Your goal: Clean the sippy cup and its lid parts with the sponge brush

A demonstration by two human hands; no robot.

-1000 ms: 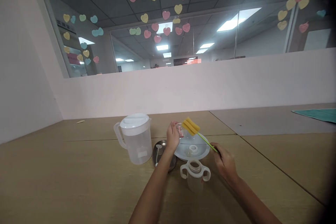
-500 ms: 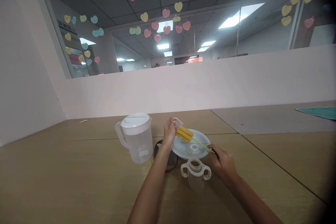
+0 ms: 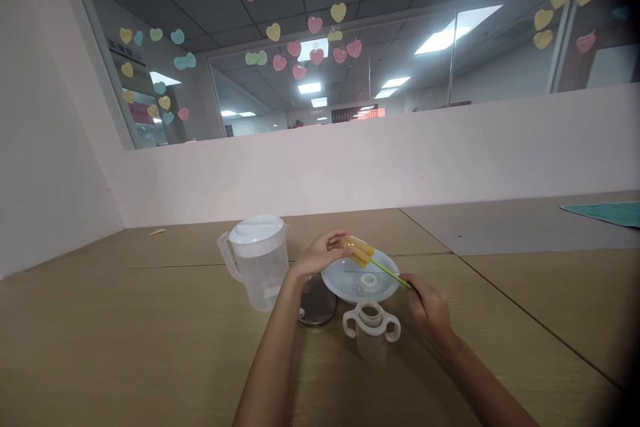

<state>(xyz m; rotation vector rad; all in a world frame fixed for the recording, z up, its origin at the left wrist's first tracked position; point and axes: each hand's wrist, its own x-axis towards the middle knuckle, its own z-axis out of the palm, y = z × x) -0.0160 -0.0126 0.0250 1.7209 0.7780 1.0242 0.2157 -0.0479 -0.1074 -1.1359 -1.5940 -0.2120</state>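
I have the right hand (image 3: 427, 303) clamped on the thin green handle of a long brush (image 3: 383, 268), just over the right edge of a wide, shallow, pale blue-white plastic bowl (image 3: 387, 289). The handle slants up and leftward to a ribbed yellow sponge head (image 3: 367, 259), which is above the bowl's far-left part. A small clear plastic cup (image 3: 353, 243) covers part of the sponge, and I see the left hand (image 3: 325, 252) closed on it, thumb and fingers against its left side. How far in the sponge reaches I cannot tell.

Inside the bowl I make out a white ring-shaped piece (image 3: 369, 281). Nearer me, just in front of the bowl, a translucent bottle with a white two-handled collar (image 3: 371, 330) stands upright, its mouth uncovered. Partly behind the left forearm is a round dark metal dish (image 3: 320, 307), and left of that stands a translucent pitcher with a white lid (image 3: 263, 273). All of these are on the brown worktop (image 3: 150, 340); a teal cloth (image 3: 607, 214) lies well apart, far right.
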